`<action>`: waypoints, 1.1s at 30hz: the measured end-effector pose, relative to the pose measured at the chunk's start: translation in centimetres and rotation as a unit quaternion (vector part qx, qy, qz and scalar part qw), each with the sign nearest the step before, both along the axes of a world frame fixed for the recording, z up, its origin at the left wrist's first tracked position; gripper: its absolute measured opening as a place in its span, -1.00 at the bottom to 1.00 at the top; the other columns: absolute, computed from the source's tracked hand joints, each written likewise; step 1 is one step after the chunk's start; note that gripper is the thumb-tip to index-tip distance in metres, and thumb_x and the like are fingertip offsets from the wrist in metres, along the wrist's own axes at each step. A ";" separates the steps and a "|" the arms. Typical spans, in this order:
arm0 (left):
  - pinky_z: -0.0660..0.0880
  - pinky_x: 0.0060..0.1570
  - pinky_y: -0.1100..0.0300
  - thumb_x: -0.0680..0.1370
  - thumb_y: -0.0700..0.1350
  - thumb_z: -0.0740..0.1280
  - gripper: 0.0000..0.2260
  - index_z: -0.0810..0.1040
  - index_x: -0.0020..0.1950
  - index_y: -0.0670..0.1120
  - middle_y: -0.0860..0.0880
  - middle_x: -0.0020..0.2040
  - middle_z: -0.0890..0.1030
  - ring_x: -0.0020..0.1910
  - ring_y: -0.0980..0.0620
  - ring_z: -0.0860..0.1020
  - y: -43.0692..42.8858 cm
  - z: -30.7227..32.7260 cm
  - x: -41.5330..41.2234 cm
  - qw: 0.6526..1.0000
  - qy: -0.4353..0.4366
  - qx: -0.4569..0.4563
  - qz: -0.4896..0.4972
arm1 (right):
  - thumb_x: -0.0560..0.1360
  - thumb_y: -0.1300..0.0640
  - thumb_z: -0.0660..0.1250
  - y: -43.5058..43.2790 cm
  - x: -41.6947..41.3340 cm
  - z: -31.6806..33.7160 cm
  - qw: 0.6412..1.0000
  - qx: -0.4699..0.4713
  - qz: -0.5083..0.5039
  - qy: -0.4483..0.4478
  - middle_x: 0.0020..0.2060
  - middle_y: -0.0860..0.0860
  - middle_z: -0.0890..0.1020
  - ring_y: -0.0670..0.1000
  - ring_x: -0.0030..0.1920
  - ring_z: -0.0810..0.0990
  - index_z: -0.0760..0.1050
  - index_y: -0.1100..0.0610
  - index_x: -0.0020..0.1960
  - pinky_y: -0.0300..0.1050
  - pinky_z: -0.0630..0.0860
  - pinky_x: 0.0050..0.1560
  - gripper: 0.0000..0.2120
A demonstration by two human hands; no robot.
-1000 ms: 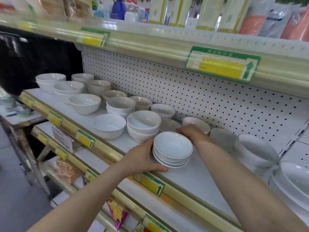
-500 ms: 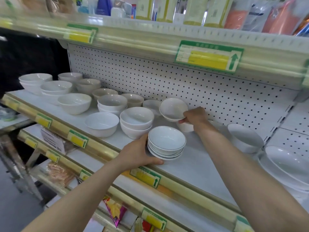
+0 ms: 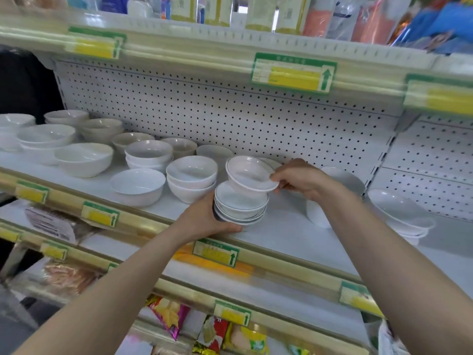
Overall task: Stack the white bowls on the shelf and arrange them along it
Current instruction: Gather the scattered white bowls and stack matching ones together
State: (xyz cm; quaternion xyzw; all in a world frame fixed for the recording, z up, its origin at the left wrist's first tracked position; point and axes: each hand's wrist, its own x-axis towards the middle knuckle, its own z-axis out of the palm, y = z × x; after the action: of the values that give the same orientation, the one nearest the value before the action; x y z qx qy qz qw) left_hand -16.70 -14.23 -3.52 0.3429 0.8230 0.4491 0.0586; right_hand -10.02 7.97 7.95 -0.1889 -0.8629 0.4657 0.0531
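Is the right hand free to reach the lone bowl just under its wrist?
Probably not yet. The right hand is pinching a tilted bowl over the stack that the left hand steadies. The lone bowl itself sits unobstructed.

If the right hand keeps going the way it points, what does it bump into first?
Probably the two stacked bowls left of it. The right hand points leftward, holding a tilted bowl over the stack. Depth is unclear.

The right hand (image 3: 302, 179) holds a small white bowl (image 3: 249, 174) by its rim, tilted, just above a stack of shallow bowls (image 3: 240, 207) which the left hand (image 3: 204, 217) grips at the near edge of the shelf (image 3: 294, 234)
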 end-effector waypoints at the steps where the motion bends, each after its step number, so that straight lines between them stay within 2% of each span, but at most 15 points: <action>1: 0.49 0.28 0.05 0.17 0.32 0.59 -0.16 0.33 0.37 0.27 0.33 0.26 0.53 0.26 0.29 0.49 0.0 0.0 0.0 1.000 0.002 0.002 -0.002 | 0.44 0.34 0.32 -0.3 0.2 -0.1 1.000 0.009 0.007 -0.002 -0.44 0.12 0.61 -0.01 -0.39 0.58 0.50 0.22 -0.33 -0.13 0.43 -0.14 -0.82; 4: 0.48 0.29 0.05 0.16 0.35 0.57 -0.12 0.30 0.40 0.26 0.32 0.29 0.51 0.28 0.28 0.48 -0.1 -0.1 -0.2 1.000 0.011 -0.002 0.001 | 0.44 0.36 0.30 -1.3 0.7 -0.1 0.999 0.041 0.030 -0.014 -0.46 0.14 0.59 0.10 -0.32 0.56 0.46 0.20 -0.38 -0.09 0.40 -0.17 -0.76; 7: 0.47 0.30 0.05 0.16 0.37 0.55 -0.10 0.28 0.42 0.27 0.32 0.32 0.49 0.30 0.27 0.46 -0.1 -0.1 -0.2 1.000 0.023 -0.009 -0.002 | 0.47 0.39 0.27 -2.2 1.1 -0.4 0.996 0.071 0.041 -0.017 -0.44 0.14 0.54 -0.01 -0.41 0.58 0.41 0.20 -0.37 -0.24 0.35 -0.35 -0.74; 10: 0.45 0.31 0.08 0.18 0.34 0.55 -0.13 0.30 0.41 0.24 0.28 0.34 0.49 0.31 0.24 0.46 -0.2 0.1 -0.2 0.999 0.031 -0.006 -0.007 | 0.48 0.36 0.28 -2.8 1.4 -0.8 0.994 0.104 0.032 -0.011 -0.42 0.11 0.58 -0.11 -0.48 0.57 0.49 0.20 -0.25 -0.44 0.37 -0.50 -0.84; 13: 0.46 0.27 0.12 0.21 0.31 0.55 -0.20 0.33 0.39 0.24 0.27 0.33 0.50 0.30 0.21 0.47 -0.2 0.3 -0.1 0.999 0.046 -0.011 -0.011 | 0.48 0.35 0.28 -2.8 1.5 -1.1 0.992 0.119 0.030 -0.019 -0.30 0.15 0.62 -0.09 -0.45 0.58 0.54 0.22 -0.05 -0.48 0.44 -0.42 -0.89; 16: 0.49 0.23 0.09 0.21 0.32 0.54 -0.27 0.42 0.33 0.20 0.24 0.25 0.57 0.24 0.19 0.52 0.1 0.3 -0.2 0.999 0.046 -0.016 -0.014 | 0.44 0.33 0.27 -2.4 1.2 -1.2 0.989 0.140 0.028 -0.038 -0.28 0.15 0.64 -0.03 -0.39 0.58 0.57 0.37 0.04 -0.33 0.48 -0.31 -0.79; 18: 0.50 0.23 0.05 0.20 0.34 0.53 -0.26 0.44 0.32 0.18 0.23 0.24 0.58 0.22 0.19 0.53 0.5 0.4 -0.3 0.999 0.045 -0.022 -0.013 | 0.42 0.30 0.27 -2.0 1.1 -0.9 0.984 0.168 0.027 -0.054 -0.36 0.09 0.64 -0.06 -0.38 0.57 0.59 0.29 -0.06 -0.24 0.47 -0.18 -0.84; 21: 0.51 0.23 0.05 0.18 0.38 0.51 -0.23 0.44 0.32 0.18 0.22 0.23 0.59 0.22 0.16 0.54 1.5 0.6 -0.4 0.998 0.040 -0.048 -0.010 | 0.40 0.23 0.29 -1.1 1.2 0.0 0.960 0.261 0.030 -0.099 -0.44 -0.04 0.60 -0.09 -0.31 0.52 0.56 0.14 -0.23 -0.23 0.36 -0.30 -0.91; 23: 0.50 0.23 0.09 0.18 0.39 0.50 -0.23 0.43 0.33 0.18 0.20 0.25 0.58 0.23 0.13 0.54 2.3 0.8 -0.3 0.997 0.036 -0.073 -0.010 | 0.39 0.18 0.30 -0.7 1.2 0.6 0.934 0.334 0.028 -0.126 -0.37 -0.07 0.64 -0.06 -0.19 0.55 0.63 0.10 -0.14 -0.23 0.40 -0.28 -0.86; 25: 0.47 0.19 0.16 0.23 0.34 0.52 -0.26 0.42 0.35 0.16 0.16 0.27 0.58 0.24 0.09 0.54 3.2 1.2 -0.2 0.995 0.043 -0.094 -0.012 | 0.37 0.12 0.31 -0.2 0.7 0.7 0.911 0.392 0.010 -0.128 -0.16 -0.03 0.66 0.04 -0.05 0.57 0.62 0.03 -0.04 -0.20 0.45 -0.14 -0.80; 27: 0.46 0.16 0.17 0.27 0.28 0.54 -0.27 0.40 0.37 0.13 0.12 0.28 0.57 0.26 0.06 0.53 4.1 1.3 0.0 0.994 0.038 -0.100 -0.011 | 0.37 0.10 0.30 0.3 0.0 0.6 0.900 0.418 -0.008 -0.126 -0.04 0.03 0.61 0.10 -0.04 0.53 0.58 0.02 -0.02 -0.17 0.42 -0.09 -0.80; 30: 0.47 0.23 0.11 0.24 0.29 0.55 -0.24 0.38 0.37 0.15 0.14 0.30 0.57 0.28 0.07 0.52 5.4 1.4 0.3 0.996 0.019 -0.091 -0.016 | 0.42 0.15 0.31 1.0 -0.7 0.5 0.888 0.432 -0.040 -0.150 0.05 0.07 0.60 0.13 0.04 0.56 0.57 0.04 0.14 -0.13 0.48 -0.01 -0.70; 33: 0.46 0.26 0.08 0.25 0.26 0.57 -0.25 0.39 0.37 0.18 0.16 0.30 0.56 0.29 0.09 0.52 6.2 1.6 0.5 0.996 0.006 -0.082 -0.030 | 0.46 0.19 0.31 1.8 -0.9 0.2 0.876 0.452 -0.069 -0.152 0.00 0.07 0.58 0.14 0.10 0.58 0.56 0.08 0.15 -0.10 0.49 0.03 -0.73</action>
State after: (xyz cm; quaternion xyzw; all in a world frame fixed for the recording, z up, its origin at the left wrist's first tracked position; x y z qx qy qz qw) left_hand -16.18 -8.02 -1.92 0.3638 0.8469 0.3760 0.0954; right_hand -10.89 9.72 8.13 -0.2722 -0.9616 -0.0150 0.0329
